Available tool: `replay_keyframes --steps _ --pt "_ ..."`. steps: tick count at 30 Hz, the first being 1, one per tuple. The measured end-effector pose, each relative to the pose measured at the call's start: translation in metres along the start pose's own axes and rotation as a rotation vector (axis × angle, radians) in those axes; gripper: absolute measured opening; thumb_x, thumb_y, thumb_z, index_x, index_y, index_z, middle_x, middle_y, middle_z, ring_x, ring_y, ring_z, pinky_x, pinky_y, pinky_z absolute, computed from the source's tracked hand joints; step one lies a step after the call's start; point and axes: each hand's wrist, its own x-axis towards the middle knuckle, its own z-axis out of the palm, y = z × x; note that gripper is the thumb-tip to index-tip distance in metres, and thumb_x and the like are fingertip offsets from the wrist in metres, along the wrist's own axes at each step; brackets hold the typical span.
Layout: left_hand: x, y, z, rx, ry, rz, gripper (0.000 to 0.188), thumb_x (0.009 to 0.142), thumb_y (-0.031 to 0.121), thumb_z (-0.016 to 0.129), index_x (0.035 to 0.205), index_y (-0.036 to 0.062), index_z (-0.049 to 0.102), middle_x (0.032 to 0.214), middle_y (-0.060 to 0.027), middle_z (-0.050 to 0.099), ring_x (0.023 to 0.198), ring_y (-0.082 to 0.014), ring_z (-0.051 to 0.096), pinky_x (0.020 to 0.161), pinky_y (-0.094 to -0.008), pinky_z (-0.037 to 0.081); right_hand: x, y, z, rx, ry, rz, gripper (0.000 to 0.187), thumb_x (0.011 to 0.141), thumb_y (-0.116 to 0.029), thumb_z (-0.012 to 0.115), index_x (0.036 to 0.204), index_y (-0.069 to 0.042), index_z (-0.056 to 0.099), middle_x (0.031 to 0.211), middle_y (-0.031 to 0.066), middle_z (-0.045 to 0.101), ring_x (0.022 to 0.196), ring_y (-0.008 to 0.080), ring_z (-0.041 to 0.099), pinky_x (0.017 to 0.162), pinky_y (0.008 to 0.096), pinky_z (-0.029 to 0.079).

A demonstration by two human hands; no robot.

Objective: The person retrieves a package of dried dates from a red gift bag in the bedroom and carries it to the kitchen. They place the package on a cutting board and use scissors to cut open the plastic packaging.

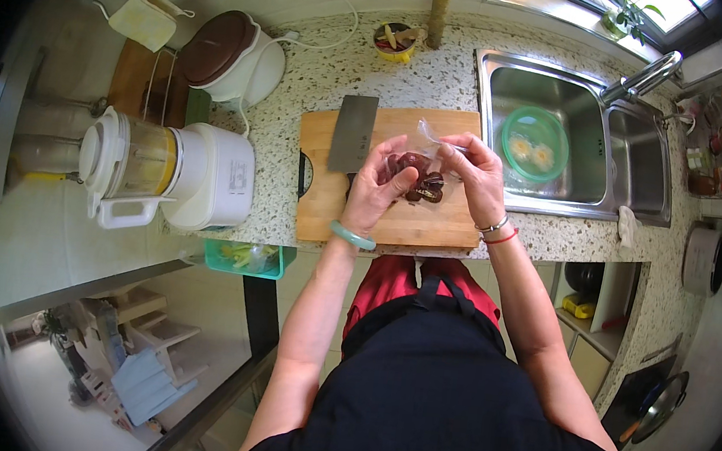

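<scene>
Over the wooden cutting board [318, 214], both hands hold a small clear plastic bag [427, 131] with dark reddish-brown pieces inside that look like dried red dates [411, 161]. My left hand [375, 183], with a green bangle at the wrist, is closed round the bag's left side. My right hand [479, 174] pinches the bag's upper right edge between thumb and fingers. Below the hands are more dark brown dates [428, 188]; whether they lie on the board or in the bag I cannot tell. A broad cleaver blade [353, 133] rests on the board left of my left hand, its handle mostly hidden.
Right of the board is a steel sink [489, 199] holding a green bowl [515, 158] with pale round pieces in water. At left stand a white blender [209, 176] and a white cooker with a brown lid [221, 51]. A small yellow bowl [395, 53] sits behind the board.
</scene>
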Motion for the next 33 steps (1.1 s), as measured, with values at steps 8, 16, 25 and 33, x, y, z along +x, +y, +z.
replay_keyframes --steps 8,16,25,33 --pt "0.002 -0.012 -0.03 0.064 0.03 0.022 0.038 0.089 0.019 0.072 0.121 0.0029 0.058 0.103 -0.0041 0.067 0.094 -0.0115 0.063 0.085 -0.0256 0.051 -0.001 -0.003 0.024 -0.006 0.116 -0.015 0.014 0.091 -0.015 0.069 0.098 -0.003 0.068 0.081 -0.003 0.062 0.073 0.0031 0.053 0.066 0.0185 0.043" --pt "-0.017 0.002 -0.028 0.634 0.215 0.425 0.07 0.083 0.016 0.075 0.143 0.0048 0.04 0.143 -0.0165 0.042 0.132 -0.0267 0.042 0.106 -0.0394 0.04 -0.003 -0.003 0.07 -0.341 0.34 -0.214 0.016 0.088 -0.01 0.071 0.099 0.001 0.064 0.078 0.0018 0.064 0.068 0.006 0.058 0.06 0.0219 0.048" --pt "-0.011 -0.007 -0.031 0.25 0.169 0.224 0.054 0.094 0.006 0.058 0.143 0.0027 0.035 0.126 -0.0116 0.058 0.107 -0.018 0.059 0.087 -0.0303 0.051 -0.012 -0.01 0.105 -0.493 0.191 -0.309 0.018 0.088 -0.011 0.069 0.102 0.0 0.065 0.083 0.0081 0.068 0.069 0.0118 0.064 0.061 0.0248 0.051" --pt "-0.028 0.036 -0.059 -0.378 -0.019 0.048 0.039 0.097 0.01 0.051 0.135 0.0039 0.043 0.131 -0.0105 0.056 0.116 -0.0183 0.058 0.098 -0.033 0.048 0.02 -0.014 0.084 -0.172 -0.127 0.155 0.043 0.094 -0.032 0.065 0.121 0.001 0.062 0.106 0.0045 0.066 0.099 0.0108 0.057 0.086 0.0244 0.045"
